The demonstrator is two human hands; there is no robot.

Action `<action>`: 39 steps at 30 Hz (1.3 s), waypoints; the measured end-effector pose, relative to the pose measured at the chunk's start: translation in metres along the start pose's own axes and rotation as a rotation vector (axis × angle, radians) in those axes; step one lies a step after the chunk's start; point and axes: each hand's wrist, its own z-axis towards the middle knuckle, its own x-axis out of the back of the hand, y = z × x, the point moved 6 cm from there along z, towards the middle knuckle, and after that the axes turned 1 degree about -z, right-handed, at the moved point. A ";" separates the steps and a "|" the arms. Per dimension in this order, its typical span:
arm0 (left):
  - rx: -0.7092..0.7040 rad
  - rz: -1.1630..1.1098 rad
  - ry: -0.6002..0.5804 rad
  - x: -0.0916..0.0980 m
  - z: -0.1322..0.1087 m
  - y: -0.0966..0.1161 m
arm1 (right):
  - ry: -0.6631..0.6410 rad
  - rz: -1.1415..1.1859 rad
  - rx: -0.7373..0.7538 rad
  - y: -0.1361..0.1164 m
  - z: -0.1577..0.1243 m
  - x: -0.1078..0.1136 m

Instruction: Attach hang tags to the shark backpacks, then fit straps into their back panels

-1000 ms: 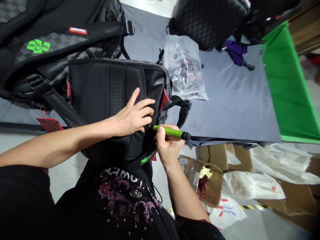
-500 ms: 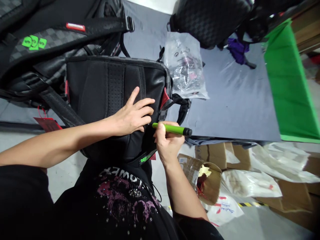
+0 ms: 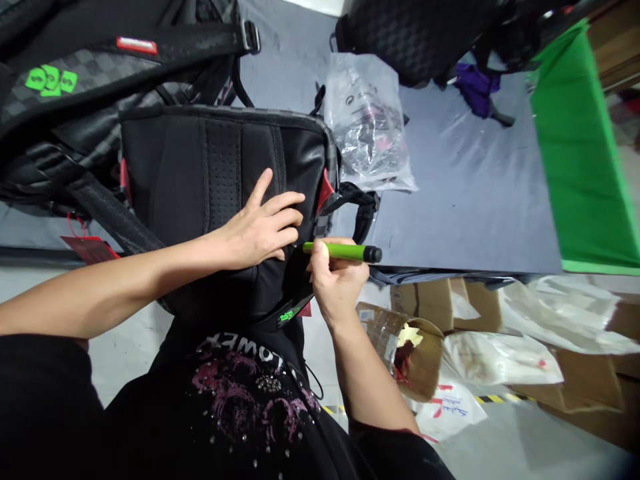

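Observation:
A black backpack (image 3: 210, 173) lies back-side up at the near edge of a grey table (image 3: 465, 200). My left hand (image 3: 260, 227) rests on its padded back panel, fingers bent and pressing the fabric near the right side. My right hand (image 3: 336, 283) grips a green pen (image 3: 345, 252) with a black cap, held level, its left tip touching the bag's edge just below my left fingers. The bag's black carry handle (image 3: 363, 213) with red tabs sticks out to the right.
More black checkered bags (image 3: 75, 73) pile up at the upper left and another bag (image 3: 415, 33) at the top. A clear plastic pouch (image 3: 367, 130) lies beside the backpack. A green panel (image 3: 580, 153) stands right. Cardboard boxes (image 3: 425, 353) and plastic wrap lie on the floor below.
The view shifted slightly. Both hands and the pen stay nearly in place; the pen has levelled out a little against the bag's edge.

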 end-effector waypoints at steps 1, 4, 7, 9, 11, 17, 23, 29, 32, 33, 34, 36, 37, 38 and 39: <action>0.002 0.003 0.000 0.000 0.000 0.000 | 0.000 0.002 -0.007 0.001 0.000 0.000; 0.002 0.019 -0.001 -0.001 -0.001 -0.001 | -0.007 0.019 -0.006 0.001 0.000 -0.001; -0.001 0.001 0.016 -0.001 0.000 -0.001 | -0.009 0.018 0.016 0.001 0.001 -0.002; 0.003 -0.018 0.025 0.000 0.000 -0.001 | -0.007 0.026 0.011 0.001 0.001 -0.001; 0.002 -0.009 0.021 -0.001 0.000 -0.001 | -0.018 0.019 0.009 0.002 0.002 -0.001; -0.034 0.102 0.003 -0.003 -0.001 0.001 | -0.033 -0.017 0.054 -0.001 0.004 -0.001; -0.062 0.148 0.009 0.003 0.000 0.010 | -0.024 -0.061 0.199 -0.007 0.008 0.003; -0.079 0.321 -0.056 0.014 0.005 0.014 | -0.019 0.008 0.191 0.005 0.010 0.003; -0.127 0.455 -0.121 0.018 0.012 0.017 | -0.003 0.044 0.190 0.007 0.005 0.003; -0.150 0.494 -0.151 0.018 0.016 0.018 | -0.001 0.060 0.185 0.007 0.004 0.003; -0.170 0.520 -0.184 0.018 0.019 0.018 | -0.007 0.081 0.180 0.007 0.003 0.003; -0.188 0.524 -0.248 0.020 0.025 0.018 | -0.034 0.142 0.158 0.005 0.001 0.005; -0.182 0.509 -0.267 0.023 0.028 0.020 | -0.043 0.188 0.133 0.004 0.000 0.009; -0.171 0.489 -0.274 0.029 0.030 0.024 | -0.046 0.248 0.102 0.002 -0.002 0.015; -0.157 0.473 -0.265 0.037 0.031 0.031 | -0.046 0.317 0.074 -0.001 -0.003 0.022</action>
